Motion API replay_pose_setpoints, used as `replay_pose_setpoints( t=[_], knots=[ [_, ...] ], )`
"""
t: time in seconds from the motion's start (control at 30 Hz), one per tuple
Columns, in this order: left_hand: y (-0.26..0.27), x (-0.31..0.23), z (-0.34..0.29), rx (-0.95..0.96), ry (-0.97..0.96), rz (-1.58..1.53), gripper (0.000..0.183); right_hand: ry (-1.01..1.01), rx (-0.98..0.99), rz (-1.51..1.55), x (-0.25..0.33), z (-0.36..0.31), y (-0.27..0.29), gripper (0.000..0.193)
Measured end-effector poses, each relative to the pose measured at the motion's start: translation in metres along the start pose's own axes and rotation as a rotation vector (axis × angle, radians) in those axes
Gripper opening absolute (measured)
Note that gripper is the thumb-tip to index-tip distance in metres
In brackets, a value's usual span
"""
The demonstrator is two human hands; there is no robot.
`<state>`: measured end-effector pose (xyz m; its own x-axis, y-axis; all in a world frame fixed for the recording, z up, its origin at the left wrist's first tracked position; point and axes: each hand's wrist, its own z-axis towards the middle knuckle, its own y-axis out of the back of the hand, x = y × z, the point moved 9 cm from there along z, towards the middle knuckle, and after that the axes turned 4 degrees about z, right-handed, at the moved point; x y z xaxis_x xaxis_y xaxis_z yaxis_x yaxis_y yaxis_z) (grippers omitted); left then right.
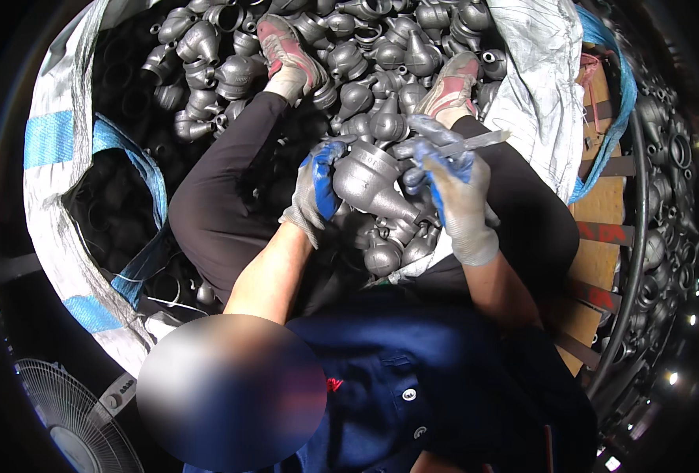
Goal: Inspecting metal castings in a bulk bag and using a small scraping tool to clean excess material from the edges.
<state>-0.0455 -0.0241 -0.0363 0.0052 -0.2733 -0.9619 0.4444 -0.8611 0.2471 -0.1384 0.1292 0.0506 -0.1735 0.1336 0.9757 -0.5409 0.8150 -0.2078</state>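
In my lap, a dark grey metal casting (369,181) with a wide round rim narrows to a spout that points down to the right. My left hand (318,183), in a grey and blue glove, grips it by the left side of the rim. My right hand (452,181), gloved the same way, is closed around a flat grey metal bar (483,142) beside the casting; the bar's end sticks out to the right. Whether the bar touches the rim is hard to tell. More castings (389,251) lie just below, between my legs.
Many similar castings (349,59) are heaped around my shoes. A white bulk bag (50,189) with blue straps (140,162) surrounds them. Wooden slats (594,268) and a dark curved bar (637,236) stand at the right, with more castings beyond. A fan (73,418) is at lower left.
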Motion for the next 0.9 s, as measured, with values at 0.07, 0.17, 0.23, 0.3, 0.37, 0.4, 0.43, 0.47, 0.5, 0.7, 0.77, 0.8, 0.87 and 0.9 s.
replay_pose_setpoints(
  t=[0.07,0.17,0.23,0.3,0.37,0.4,0.43,0.47,0.5,0.7,0.77,0.8,0.87,0.9],
  knots=[
    [-0.005,0.003,0.001,0.008,0.036,-0.071,0.032,0.251,0.059,-0.169,0.006,0.004,-0.004,0.03],
    [-0.014,-0.006,0.004,0.048,0.05,-0.139,0.032,0.108,0.129,-0.079,0.001,0.0,-0.007,0.026],
    [-0.018,-0.052,-0.002,-0.003,-0.399,0.373,0.032,0.259,0.154,-0.254,0.02,-0.008,-0.006,0.026],
    [-0.016,0.039,-0.014,-0.105,0.226,-0.246,0.035,0.192,0.211,-0.348,0.01,-0.015,-0.013,0.026],
    [-0.035,-0.032,-0.001,0.19,-0.031,0.172,0.03,0.207,0.291,-0.433,-0.018,-0.011,-0.01,0.027],
    [-0.043,-0.065,-0.005,0.288,-0.056,0.205,0.03,0.232,0.292,-0.292,-0.022,-0.01,-0.02,0.026],
    [-0.036,-0.037,-0.021,0.085,0.342,-0.584,0.031,0.382,0.301,-0.277,0.002,-0.019,-0.025,0.023],
    [-0.038,-0.024,-0.023,0.07,0.38,-0.63,0.031,0.211,0.363,-0.471,0.001,-0.018,-0.027,0.024],
    [-0.038,-0.036,-0.015,0.181,0.123,-0.079,0.03,0.014,0.413,-0.642,-0.009,-0.019,-0.024,0.024],
    [-0.038,0.086,0.056,0.269,-0.08,0.056,0.035,0.617,-0.036,-0.035,0.019,0.006,0.013,0.025],
    [-0.049,0.088,0.087,0.252,-0.082,0.076,0.035,0.359,0.043,0.099,-0.01,0.022,0.031,0.02],
    [-0.049,0.089,0.099,0.225,-0.073,0.085,0.035,0.407,0.008,0.088,-0.004,0.024,0.037,0.021],
    [-0.039,0.095,0.112,0.153,-0.041,0.11,0.035,0.555,-0.08,-0.02,0.014,0.011,0.039,0.021],
    [-0.029,0.099,0.113,0.109,-0.017,0.124,0.035,0.209,-0.017,0.018,-0.01,0.01,0.033,0.017]
  ],
)
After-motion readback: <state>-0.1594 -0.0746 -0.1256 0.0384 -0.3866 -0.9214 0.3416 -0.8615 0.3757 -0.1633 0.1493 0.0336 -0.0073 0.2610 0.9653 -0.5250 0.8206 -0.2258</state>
